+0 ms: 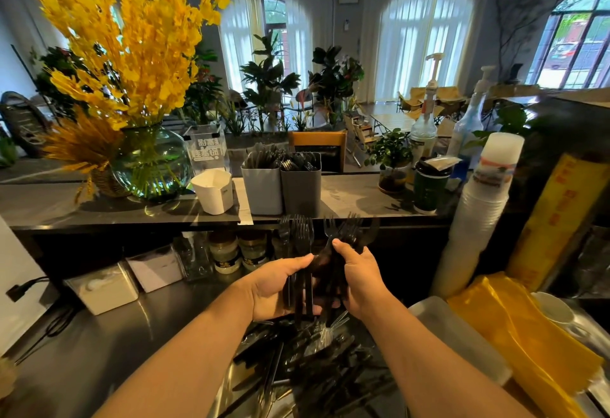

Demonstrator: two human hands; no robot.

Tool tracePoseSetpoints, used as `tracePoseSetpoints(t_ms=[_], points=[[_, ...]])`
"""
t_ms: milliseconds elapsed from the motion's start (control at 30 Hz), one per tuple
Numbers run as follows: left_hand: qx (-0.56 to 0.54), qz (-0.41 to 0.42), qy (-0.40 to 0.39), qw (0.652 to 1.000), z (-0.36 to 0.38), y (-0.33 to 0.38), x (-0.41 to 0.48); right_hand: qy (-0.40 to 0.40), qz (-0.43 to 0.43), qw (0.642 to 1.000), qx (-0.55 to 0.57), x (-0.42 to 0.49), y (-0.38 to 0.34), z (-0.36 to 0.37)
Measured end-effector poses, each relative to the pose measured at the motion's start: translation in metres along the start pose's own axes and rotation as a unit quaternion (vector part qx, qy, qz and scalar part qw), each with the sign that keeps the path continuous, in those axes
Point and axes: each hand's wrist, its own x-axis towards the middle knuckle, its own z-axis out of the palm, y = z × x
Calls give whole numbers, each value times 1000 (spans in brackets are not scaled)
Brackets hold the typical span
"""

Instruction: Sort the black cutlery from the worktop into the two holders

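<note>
Gripped in the left hand (275, 285) is a bunch of black forks (302, 242): the handles are laid across the palm, the thumb is pressed over them, and the tines are pointed up. A second bunch (346, 229) is clasped in the right hand (361, 282), whose fingers are curled round the handles; its tines are fanned up and slightly rightward. Both hands are held side by side, close together, above the worktop (132, 351); whether the two bunches touch cannot be told. Directly below them a loose pile (317, 374) of black cutlery is spread on the worktop, with a few clear plastic pieces (325, 335) mixed in at its top. On the shelf (356, 196) beyond, two holders are set touching each other: a light holder (262, 190) at left and a dark holder (301, 190) at right. Black cutlery is seen in each; which kind is kept in which cannot be made out. The fork tines are seen just below the shelf's front edge, under the dark holder. A white cup (213, 191) is placed left of the holders, and beyond it a glass vase (152, 163) of yellow flowers. At right a tall stack of cups (478, 219) is stood near yellow bags (515, 328).
</note>
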Motion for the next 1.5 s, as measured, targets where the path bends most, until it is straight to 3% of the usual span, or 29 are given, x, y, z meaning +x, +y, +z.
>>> tracePoseSetpoints(t_ms=[167,433,600,767,1067,1200,1433,1500], points=[[48,6,25,999,-9,0,-3,54,-26,998,-1,13,-2,-8],[77,-10,83,994,-10,-9,8,30,62,993,99,22,7,-8],[94,29,99,990,-17,-9,9,45,67,996,48,28,12,-14],[140,60,112,982,-12,-8,11,20,31,997,64,28,16,-13],[104,105,172,974,-2,6,15,-44,-42,998,-5,12,4,19],[213,172,207,939,-1,8,23,-73,-72,995,-21,6,-4,42],[483,160,203,837,-21,32,32,-54,-51,989,-126,26,-11,70],[513,155,206,819,-19,42,32,-21,-31,993,-115,33,-19,79]])
